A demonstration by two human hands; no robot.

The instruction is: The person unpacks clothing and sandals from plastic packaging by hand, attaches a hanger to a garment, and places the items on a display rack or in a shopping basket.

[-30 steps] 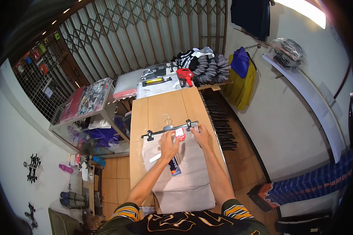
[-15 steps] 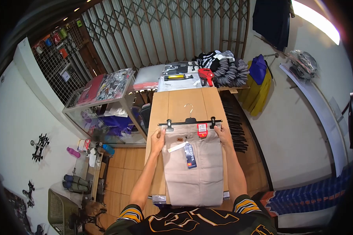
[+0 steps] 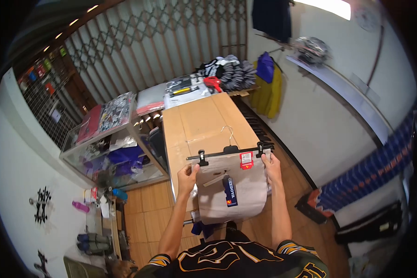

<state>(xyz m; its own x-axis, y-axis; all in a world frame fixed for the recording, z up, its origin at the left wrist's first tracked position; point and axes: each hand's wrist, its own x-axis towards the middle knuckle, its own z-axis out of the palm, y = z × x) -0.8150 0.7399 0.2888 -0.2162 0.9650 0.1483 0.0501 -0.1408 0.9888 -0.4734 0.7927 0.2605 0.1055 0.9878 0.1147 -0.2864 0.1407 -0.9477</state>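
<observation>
A pair of folded beige trousers [image 3: 250,194] hangs from the clips of a black clip hanger [image 3: 230,150] with a metal hook. My left hand [image 3: 187,179] pinches the left corner of the waistband, thumb on top, just below the left clip. At the right corner, beside the other clip, my right hand [image 3: 272,166] grips the trousers in the same way. A red tag [image 3: 246,160] sits at the waistband, and a dark blue hang tag [image 3: 230,191] dangles on the front. The trousers are tilted, held over the near edge of the cardboard-brown tabletop [image 3: 199,116].
Packaged garments [image 3: 150,97], a red tool [image 3: 212,84] and bundled grey gloves [image 3: 236,74] lie beyond the table. A glass display case [image 3: 120,157] stands on the left. To the right are a white wall, a hanging yellow garment [image 3: 268,95] and a stack of blue packs [image 3: 356,171].
The trousers and hanger have come up off the tabletop toward me, and their lower end now hangs past its near edge. My view has turned to the right.
</observation>
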